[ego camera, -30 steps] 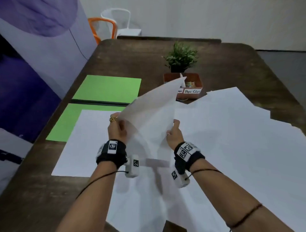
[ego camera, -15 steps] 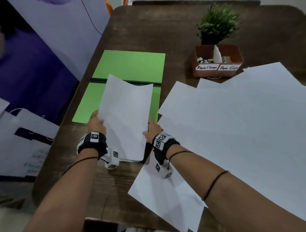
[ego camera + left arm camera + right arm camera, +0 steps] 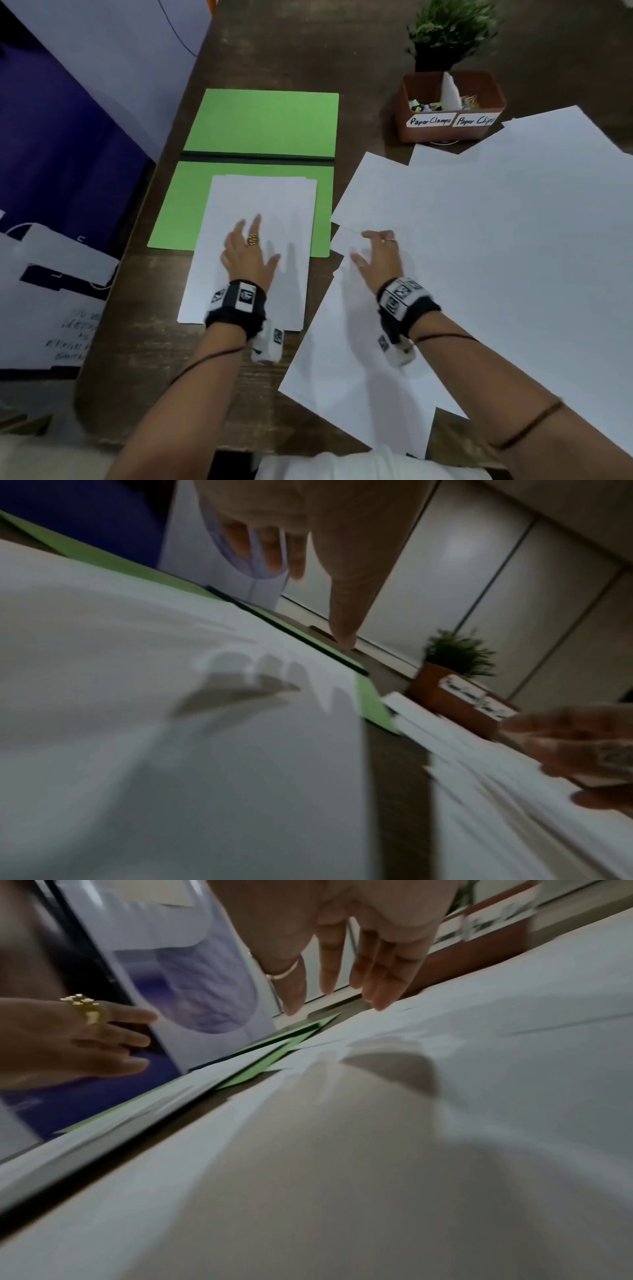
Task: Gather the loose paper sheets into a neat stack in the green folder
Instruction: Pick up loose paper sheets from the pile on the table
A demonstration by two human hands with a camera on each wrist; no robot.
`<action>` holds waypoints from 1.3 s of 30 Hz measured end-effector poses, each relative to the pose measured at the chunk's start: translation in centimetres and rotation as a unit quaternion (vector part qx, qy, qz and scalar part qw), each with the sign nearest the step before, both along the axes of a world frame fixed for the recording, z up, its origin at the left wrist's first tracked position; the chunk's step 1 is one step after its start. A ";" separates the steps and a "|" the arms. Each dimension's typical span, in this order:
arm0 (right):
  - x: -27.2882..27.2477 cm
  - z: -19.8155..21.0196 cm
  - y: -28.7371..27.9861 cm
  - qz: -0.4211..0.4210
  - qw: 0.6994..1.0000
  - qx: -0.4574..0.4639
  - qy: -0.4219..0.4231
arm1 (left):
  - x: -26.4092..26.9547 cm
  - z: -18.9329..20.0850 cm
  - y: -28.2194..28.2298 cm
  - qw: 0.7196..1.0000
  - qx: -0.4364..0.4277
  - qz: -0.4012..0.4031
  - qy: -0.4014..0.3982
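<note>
I see the left hand (image 3: 248, 255) flat, fingers spread and straight, above or on the paper stack (image 3: 260, 212); contact I cannot confirm from the wrist view. The stack lies on the near flap of the open green folder (image 3: 263, 120), its near end overhanging onto the table (image 3: 144, 359). The right hand (image 3: 376, 260), fingers extended and loose, holds nothing and hovers at 3 o'clock of the stack over the loose sheets (image 3: 496, 240) spread across the table's right half. At 1 o'clock of the loose sheets sit a brown clip box (image 3: 452, 126) and a small plant (image 3: 452, 27). A purple banner (image 3: 68, 137) stands at 9 o'clock.
</note>
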State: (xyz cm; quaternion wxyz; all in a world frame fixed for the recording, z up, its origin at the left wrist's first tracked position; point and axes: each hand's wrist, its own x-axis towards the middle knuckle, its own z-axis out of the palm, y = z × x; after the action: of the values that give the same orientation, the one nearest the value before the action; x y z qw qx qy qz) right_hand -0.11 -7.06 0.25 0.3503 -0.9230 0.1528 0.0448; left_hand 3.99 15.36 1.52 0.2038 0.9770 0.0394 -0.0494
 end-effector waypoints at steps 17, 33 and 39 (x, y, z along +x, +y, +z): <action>-9.5 -2.0 -13.4 -0.026 0.958 -0.159 0.238 | -5.7 -1.7 -12.3 0.982 -0.004 0.000 0.188; -9.7 -0.9 -14.0 -0.010 0.957 -0.166 0.238 | -6.6 -0.5 -12.1 0.979 -0.139 0.032 0.143; -9.3 -0.9 -14.0 -0.011 0.954 -0.164 0.250 | -6.6 3.1 -13.5 0.989 -0.134 -0.005 0.062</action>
State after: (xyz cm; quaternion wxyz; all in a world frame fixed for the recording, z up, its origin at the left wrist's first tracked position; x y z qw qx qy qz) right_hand -9.45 -21.11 -0.60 0.1454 -0.9251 0.2513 0.2449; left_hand -2.64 1.88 4.57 0.3300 0.9361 0.0396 -0.1155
